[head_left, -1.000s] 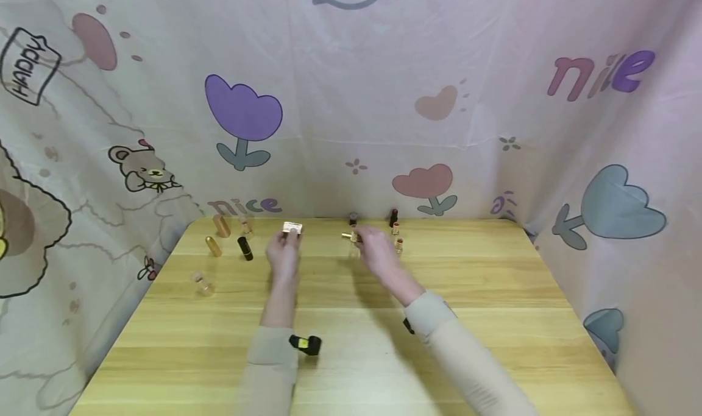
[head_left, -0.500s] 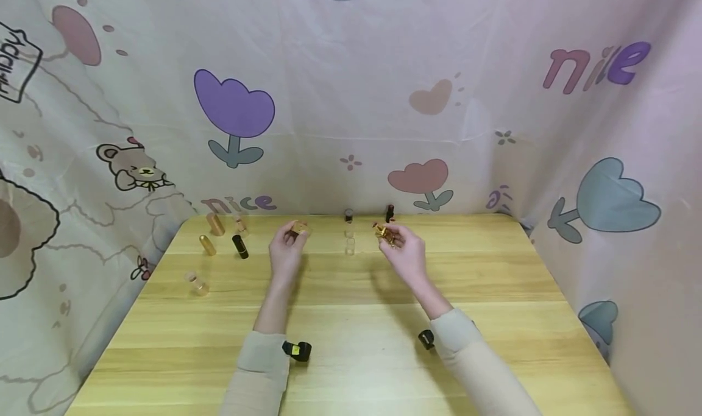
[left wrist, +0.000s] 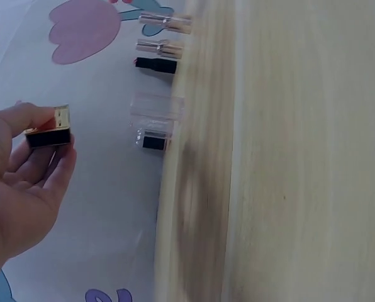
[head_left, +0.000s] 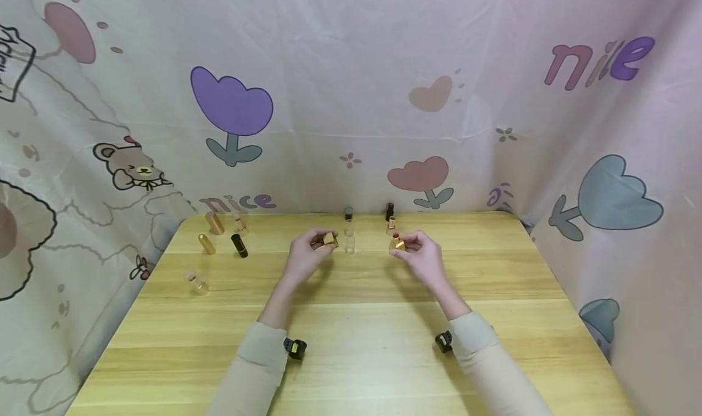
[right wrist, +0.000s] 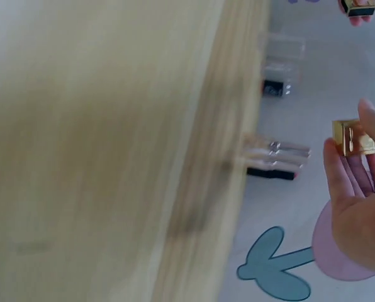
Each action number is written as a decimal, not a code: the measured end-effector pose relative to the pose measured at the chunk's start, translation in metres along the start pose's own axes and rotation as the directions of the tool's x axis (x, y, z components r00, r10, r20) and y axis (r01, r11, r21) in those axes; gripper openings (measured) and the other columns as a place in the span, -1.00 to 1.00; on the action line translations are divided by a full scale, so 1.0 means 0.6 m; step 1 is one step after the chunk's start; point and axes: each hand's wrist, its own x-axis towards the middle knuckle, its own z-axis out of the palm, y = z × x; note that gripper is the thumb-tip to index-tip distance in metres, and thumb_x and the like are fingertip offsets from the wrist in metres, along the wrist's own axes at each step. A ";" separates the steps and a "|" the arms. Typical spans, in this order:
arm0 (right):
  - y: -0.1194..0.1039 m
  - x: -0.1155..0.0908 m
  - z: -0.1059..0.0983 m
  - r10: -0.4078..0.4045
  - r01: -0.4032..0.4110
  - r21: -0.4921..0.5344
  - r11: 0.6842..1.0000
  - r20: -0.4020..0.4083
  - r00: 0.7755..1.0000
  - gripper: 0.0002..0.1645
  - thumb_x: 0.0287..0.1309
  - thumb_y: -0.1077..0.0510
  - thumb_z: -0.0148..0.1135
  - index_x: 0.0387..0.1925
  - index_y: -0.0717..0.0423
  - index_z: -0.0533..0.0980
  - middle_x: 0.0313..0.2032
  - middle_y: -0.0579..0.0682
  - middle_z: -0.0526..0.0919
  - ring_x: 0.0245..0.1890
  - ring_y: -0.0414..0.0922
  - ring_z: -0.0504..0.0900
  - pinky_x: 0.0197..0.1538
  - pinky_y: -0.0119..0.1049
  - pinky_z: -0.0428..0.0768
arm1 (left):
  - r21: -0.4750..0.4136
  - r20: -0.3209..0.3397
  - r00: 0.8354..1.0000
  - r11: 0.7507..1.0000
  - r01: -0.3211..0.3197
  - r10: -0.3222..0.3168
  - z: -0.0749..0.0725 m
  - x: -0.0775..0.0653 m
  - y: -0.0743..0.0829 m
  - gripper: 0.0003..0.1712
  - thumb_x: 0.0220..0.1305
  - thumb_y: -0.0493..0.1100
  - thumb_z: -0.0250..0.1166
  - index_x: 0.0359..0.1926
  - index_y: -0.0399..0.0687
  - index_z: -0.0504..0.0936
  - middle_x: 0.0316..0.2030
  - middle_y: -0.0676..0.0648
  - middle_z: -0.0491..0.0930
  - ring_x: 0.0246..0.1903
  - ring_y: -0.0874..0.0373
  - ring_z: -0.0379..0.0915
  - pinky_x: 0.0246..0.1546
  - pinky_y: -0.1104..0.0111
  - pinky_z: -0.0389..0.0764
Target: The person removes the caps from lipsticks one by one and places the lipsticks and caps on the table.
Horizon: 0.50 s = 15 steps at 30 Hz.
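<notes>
Inward comes the gold cap, carried nearer the clear caps by the left hand, while the gold lipstick has been swung upright by the right hand. Each piece is pinched between thumb and fingers, seemingly so its end is left unobstructed. Both are held above the table, the clear caps standing between. Beyond the lipstick, a black lipstick and a pinkish lipstick are stood, apparently lined up; that side is crowded. Far left, a black tube and gold tube are kept well apart.
</notes>
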 end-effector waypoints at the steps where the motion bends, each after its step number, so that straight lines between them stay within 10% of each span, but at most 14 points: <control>1: 0.003 0.001 -0.003 0.012 -0.012 -0.030 0.999 0.009 1.000 -0.45 -0.05 0.31 0.64 0.01 0.28 0.60 0.00 0.24 0.72 0.01 0.15 0.74 0.05 -0.35 0.74 | 0.022 0.023 1.000 1.000 0.003 -0.004 0.002 0.001 -0.001 -0.59 0.25 -0.41 0.43 0.13 -0.28 0.66 0.11 -0.25 0.67 0.22 -0.26 0.55 0.30 0.21 0.60; 15: 0.040 0.019 -0.012 0.086 -0.047 -0.284 0.958 0.127 0.988 -0.52 -0.08 0.21 0.69 -0.13 0.23 0.63 -0.18 0.13 0.76 -0.14 0.05 0.76 -0.03 -0.16 0.79 | 0.325 0.297 0.948 0.946 0.013 -0.115 0.028 0.014 -0.004 -0.65 0.27 -0.43 0.39 0.08 -0.21 0.68 -0.09 -0.14 0.69 -0.12 0.05 0.58 0.03 0.21 0.72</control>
